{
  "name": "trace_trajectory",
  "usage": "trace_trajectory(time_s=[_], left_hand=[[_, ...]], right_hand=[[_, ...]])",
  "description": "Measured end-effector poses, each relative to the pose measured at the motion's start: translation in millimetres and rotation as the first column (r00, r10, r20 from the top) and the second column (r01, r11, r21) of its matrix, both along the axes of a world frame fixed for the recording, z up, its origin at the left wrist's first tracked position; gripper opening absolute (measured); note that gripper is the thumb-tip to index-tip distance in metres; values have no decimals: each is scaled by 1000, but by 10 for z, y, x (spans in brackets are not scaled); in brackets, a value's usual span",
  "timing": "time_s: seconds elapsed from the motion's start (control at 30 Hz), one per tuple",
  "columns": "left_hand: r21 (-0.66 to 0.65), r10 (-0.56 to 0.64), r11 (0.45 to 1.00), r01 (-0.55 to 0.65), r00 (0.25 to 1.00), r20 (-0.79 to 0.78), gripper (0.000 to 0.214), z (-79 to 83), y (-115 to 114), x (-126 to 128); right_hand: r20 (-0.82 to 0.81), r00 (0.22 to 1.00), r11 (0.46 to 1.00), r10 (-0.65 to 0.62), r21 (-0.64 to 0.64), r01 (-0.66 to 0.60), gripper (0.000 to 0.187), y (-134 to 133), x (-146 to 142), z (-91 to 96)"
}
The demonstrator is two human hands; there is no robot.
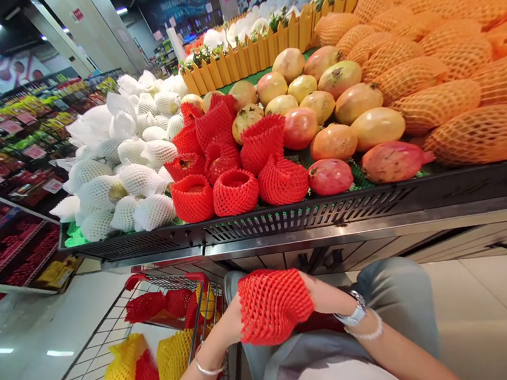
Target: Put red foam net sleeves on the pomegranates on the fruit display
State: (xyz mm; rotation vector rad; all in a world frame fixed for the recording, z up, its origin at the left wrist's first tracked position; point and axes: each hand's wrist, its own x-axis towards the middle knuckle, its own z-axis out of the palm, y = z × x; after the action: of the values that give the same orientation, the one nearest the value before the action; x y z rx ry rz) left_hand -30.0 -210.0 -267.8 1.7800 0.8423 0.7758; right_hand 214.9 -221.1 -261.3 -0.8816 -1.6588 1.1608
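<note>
Both my hands hold a red foam net sleeve (273,303) low in front of my body. My left hand (227,327) grips its left edge, fingers hidden behind the net. My right hand (323,298), with a watch and a bracelet on the wrist, is tucked under the sleeve's right side. What the sleeve wraps is hidden. Just above, on the produce shelf (311,211), stand several fruits in red nets (235,189) beside bare pomegranates (334,141).
A wire shopping cart (117,358) at lower left holds yellow nets (122,366) and red nets (152,305). White-netted fruit (114,169) lies at the shelf's left, orange-netted fruit (450,70) at its right. A yellow picket divider (256,52) runs behind. Shelving lines the far left.
</note>
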Motion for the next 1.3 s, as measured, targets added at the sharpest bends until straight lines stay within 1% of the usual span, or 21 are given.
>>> trace_trajectory(time_s=[0.07, 0.13, 0.2, 0.27, 0.3, 0.37, 0.47, 0.53, 0.63, 0.7, 0.77, 0.83, 0.87, 0.97, 1.03, 1.1, 1.17, 1.23, 1.27, 1.3], left_hand=[[-2, 33, 999, -33, 999, 40, 42, 107, 32, 42], [17, 92, 995, -94, 990, 106, 36, 203, 76, 73], [115, 147, 978, -172, 969, 196, 35, 273, 114, 86], [243, 133, 950, -195, 959, 248, 38, 309, 130, 87], [299, 107, 936, -184, 961, 255, 41, 315, 127, 85], [347, 27, 931, -108, 973, 229, 53, 310, 105, 84], [295, -47, 955, -16, 977, 207, 69, 288, 55, 95], [254, -49, 967, -6, 977, 207, 71, 272, 30, 111], [274, -15, 961, -40, 980, 199, 76, 241, 12, 141], [302, -10, 953, -38, 988, 153, 86, 221, 6, 160], [317, -26, 949, -4, 996, 90, 96, 218, -1, 179], [333, -69, 941, 53, 997, 38, 102, 249, -13, 204], [340, -97, 937, 84, 995, 22, 104, 277, -21, 220], [343, -163, 925, 166, 986, -37, 105, 392, -50, 271], [361, -173, 912, 194, 981, -89, 104, 465, -68, 297], [410, -170, 889, 205, 978, -120, 100, 510, -81, 308], [443, -147, 879, 177, 984, -103, 93, 519, -89, 308], [431, -109, 893, 129, 992, -71, 85, 490, -94, 311], [419, -93, 901, 111, 994, -64, 83, 465, -95, 316], [419, -78, 903, 97, 995, -62, 84, 436, -95, 322]], right_hand=[[-59, 998, 999, -17, -40, 15, 24, 0, -11, 2], [-173, 985, 996, 16, -86, -31, 27, 14, -8, 70], [-295, 955, 990, 32, -119, -70, 29, 39, 16, 154], [-368, 930, 988, 10, -142, -66, 29, 64, 52, 213], [-379, 925, 987, 9, -147, -70, 29, 74, 69, 229], [-363, 931, 983, 39, -156, -102, 29, 87, 88, 241], [-322, 943, 972, 85, -181, -149, 29, 97, 76, 239], [-322, 942, 970, 95, -185, -161, 29, 106, 54, 231], [-303, 948, 978, 100, -147, -150, 28, 119, 30, 207], [-234, 967, 988, 98, -95, -123, 21, 119, 24, 190], [-135, 986, 995, 95, -9, -97, 15, 111, 18, 183], [-50, 995, 994, 91, 70, -87, 15, 100, -3, 183], [-21, 994, 991, 104, 88, -102, 16, 96, -24, 180], [18, 982, 979, 188, 82, -189, 14, 88, -130, 136], [-22, 977, 974, 211, 86, -208, 12, 87, -217, 63], [-127, 978, 986, 165, 56, -159, 14, 84, -295, -30], [-273, 960, 994, 70, -61, -90, 19, 80, -350, -115], [-389, 921, 981, -35, -191, -44, 27, 73, -386, -168], [-419, 905, 973, -78, -231, -23, 31, 68, -400, -178], [-417, 902, 970, -115, -242, 12, 34, 64, -412, -180]])
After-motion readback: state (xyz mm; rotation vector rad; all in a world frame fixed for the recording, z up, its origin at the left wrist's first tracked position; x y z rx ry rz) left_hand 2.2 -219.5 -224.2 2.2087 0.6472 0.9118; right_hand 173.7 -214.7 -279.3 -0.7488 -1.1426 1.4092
